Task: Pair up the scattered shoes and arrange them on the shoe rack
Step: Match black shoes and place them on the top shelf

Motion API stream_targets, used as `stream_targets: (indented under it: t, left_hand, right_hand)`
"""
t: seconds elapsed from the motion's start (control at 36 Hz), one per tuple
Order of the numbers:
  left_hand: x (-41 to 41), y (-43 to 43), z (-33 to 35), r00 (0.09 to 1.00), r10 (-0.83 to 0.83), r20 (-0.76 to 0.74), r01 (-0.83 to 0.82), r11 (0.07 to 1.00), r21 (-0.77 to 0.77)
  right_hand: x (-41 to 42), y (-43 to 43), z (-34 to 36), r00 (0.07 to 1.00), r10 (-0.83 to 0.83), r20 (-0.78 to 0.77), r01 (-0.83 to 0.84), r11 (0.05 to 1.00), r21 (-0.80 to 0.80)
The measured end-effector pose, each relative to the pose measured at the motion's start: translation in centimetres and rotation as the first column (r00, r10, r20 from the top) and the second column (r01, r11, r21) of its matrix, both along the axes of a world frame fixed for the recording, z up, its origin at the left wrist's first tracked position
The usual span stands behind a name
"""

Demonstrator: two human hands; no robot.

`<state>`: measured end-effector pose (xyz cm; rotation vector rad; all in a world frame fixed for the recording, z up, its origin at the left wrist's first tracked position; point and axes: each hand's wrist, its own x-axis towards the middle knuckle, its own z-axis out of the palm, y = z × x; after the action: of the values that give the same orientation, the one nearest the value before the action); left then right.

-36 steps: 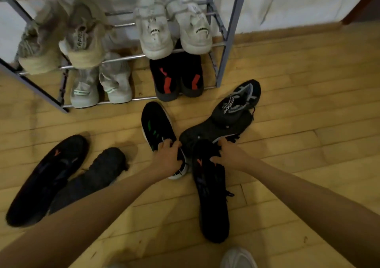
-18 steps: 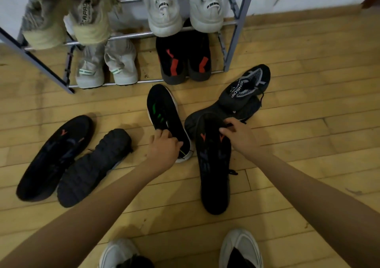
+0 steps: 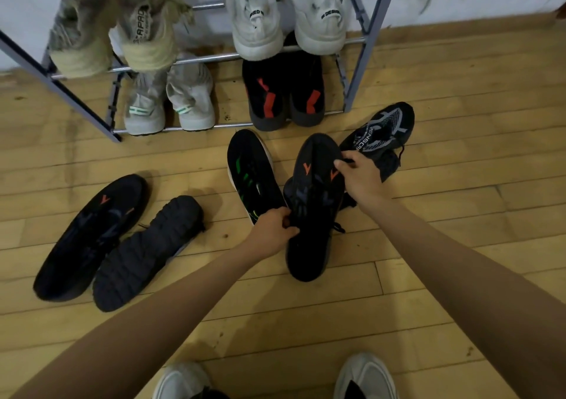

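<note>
A black shoe with orange marks is raised off the wooden floor, toe toward the rack. My left hand grips its left edge near the laces, and my right hand holds its right side. Its match lies at the left, beside an overturned dark shoe showing its sole. A black shoe with green marks lies just left of the held one. A black shoe with a white pattern lies behind my right hand. The metal shoe rack stands at the back.
The rack holds beige sneakers and white sneakers on the upper shelf, grey ones and black-and-red ones on the bottom. My own white shoes show at the lower edge. A white wall runs behind the rack.
The orange-marked shoe has come up off the floor and moved toward the rack. My left hand shifted from the green-marked shoe onto it. The view has tilted closer to the rack.
</note>
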<state>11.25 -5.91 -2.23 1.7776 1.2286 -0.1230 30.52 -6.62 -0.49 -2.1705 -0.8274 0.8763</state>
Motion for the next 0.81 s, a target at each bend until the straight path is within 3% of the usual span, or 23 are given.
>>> stream_targets:
  t: [0.11,0.19,0.25,0.31,0.42,0.61,0.75,0.81]
  left_hand:
    - [-0.1,-0.3,-0.5,0.994,-0.088,-0.057,0.094,0.989,0.111]
    - [-1.1,-0.6,-1.0,0.976,-0.134,-0.170,0.195,0.886,0.420]
    - [-2.1,-0.4,-1.5,0.971,-0.061,-0.232,0.176,0.839,0.516]
    - [-3.2,-0.1,-1.9,0.955,-0.015,-0.298,0.154,0.879,0.451]
    - [-4.7,0.4,-1.9,0.957,-0.058,-0.283,0.160,0.922,0.353]
    - [-6.3,-0.1,-0.7,0.941,-0.130,-0.314,0.252,0.886,0.389]
    - [-8.7,0.6,-1.1,0.996,-0.003,-0.093,0.036,0.933,0.359]
    - [-10.5,0.8,-1.5,0.989,0.060,-0.134,0.003,0.903,0.429]
  right_hand:
    - [-1.0,-0.7,-0.6,0.995,0.093,0.035,-0.091,0.993,-0.069]
    - [-2.6,-1.7,-1.1,0.988,0.148,0.037,-0.143,0.983,-0.113]
    - [-3.9,-2.5,-1.2,0.984,0.173,0.040,-0.162,0.968,-0.189]
    - [-4.9,-3.3,-1.4,0.978,0.206,0.034,-0.190,0.948,-0.256]
    - [-6.1,-4.5,-1.7,0.975,0.223,0.009,-0.209,0.926,-0.315]
    - [-7.1,-6.0,-1.1,0.990,0.136,0.038,-0.131,0.985,-0.117]
    - [-7.4,-6.1,-0.5,0.979,0.191,0.064,-0.191,0.982,-0.014]
    - [-8.0,-5.8,-0.2,0.984,0.180,0.011,-0.180,0.984,-0.013]
